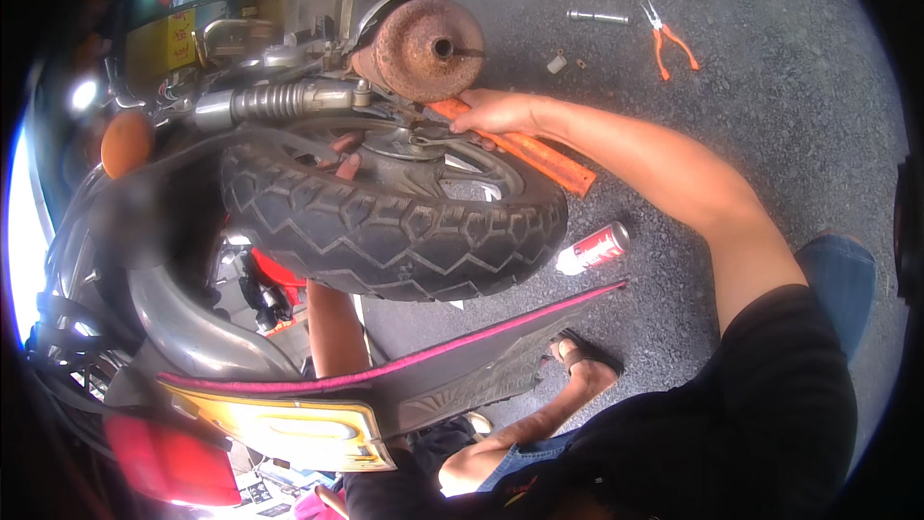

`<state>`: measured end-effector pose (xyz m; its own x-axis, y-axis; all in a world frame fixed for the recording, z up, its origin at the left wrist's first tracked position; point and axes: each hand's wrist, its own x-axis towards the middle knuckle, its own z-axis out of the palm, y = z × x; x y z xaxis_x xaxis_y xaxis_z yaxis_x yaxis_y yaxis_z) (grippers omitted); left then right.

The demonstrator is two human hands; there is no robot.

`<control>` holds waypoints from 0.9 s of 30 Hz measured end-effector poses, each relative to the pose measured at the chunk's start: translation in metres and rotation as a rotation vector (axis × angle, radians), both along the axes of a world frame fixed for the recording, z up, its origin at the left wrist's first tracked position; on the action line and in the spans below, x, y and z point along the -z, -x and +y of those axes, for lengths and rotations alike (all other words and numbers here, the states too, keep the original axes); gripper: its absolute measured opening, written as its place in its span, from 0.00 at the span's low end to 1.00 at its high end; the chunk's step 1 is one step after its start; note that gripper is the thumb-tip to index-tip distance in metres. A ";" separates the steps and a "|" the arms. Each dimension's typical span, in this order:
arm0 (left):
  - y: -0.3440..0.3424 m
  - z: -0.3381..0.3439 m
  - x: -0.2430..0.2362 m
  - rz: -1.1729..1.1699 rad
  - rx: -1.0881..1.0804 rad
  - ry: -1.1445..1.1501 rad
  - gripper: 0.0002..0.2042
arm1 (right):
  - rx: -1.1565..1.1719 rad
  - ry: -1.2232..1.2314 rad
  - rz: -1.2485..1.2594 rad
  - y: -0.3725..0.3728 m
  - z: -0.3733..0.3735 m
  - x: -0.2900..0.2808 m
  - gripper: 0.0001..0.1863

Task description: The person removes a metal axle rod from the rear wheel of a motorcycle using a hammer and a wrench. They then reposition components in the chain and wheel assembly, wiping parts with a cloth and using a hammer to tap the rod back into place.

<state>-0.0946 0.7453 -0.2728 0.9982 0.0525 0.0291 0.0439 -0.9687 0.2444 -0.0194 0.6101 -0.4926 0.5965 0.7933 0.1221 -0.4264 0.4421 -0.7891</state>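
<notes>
A motorcycle's rear wheel with a chunky black tyre [395, 231] fills the middle of the head view. My right hand [491, 114] is closed around a long orange flat bar [549, 162], whose inner end lies by the hub, just below the round rusty muffler end [419, 48]. From below, my left arm passes behind the tyre. Fingers of my left hand [348, 156] show between the spokes, curled against the wheel; the rest of that hand is hidden.
On the asphalt at far right lie orange-handled pliers [661, 42], a metal bolt [597, 16] and a small spacer [557, 64]. A red and white can [595, 248] is right of the tyre. A mudguard with a yellow plate [289, 429] sits nearest me.
</notes>
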 end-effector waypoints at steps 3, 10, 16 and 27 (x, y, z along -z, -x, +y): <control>0.007 -0.009 -0.002 -0.087 0.027 0.210 0.12 | 0.058 0.023 0.082 -0.014 -0.010 0.006 0.21; -0.004 0.027 0.011 -0.053 0.236 0.039 0.13 | 0.456 0.360 -0.120 -0.004 0.000 0.007 0.13; -0.006 0.056 0.019 -0.005 0.214 0.033 0.13 | -0.034 0.133 0.217 0.015 0.022 0.029 0.16; 0.001 0.041 0.014 -0.026 0.304 0.016 0.14 | 0.536 0.298 0.246 -0.025 -0.037 -0.006 0.16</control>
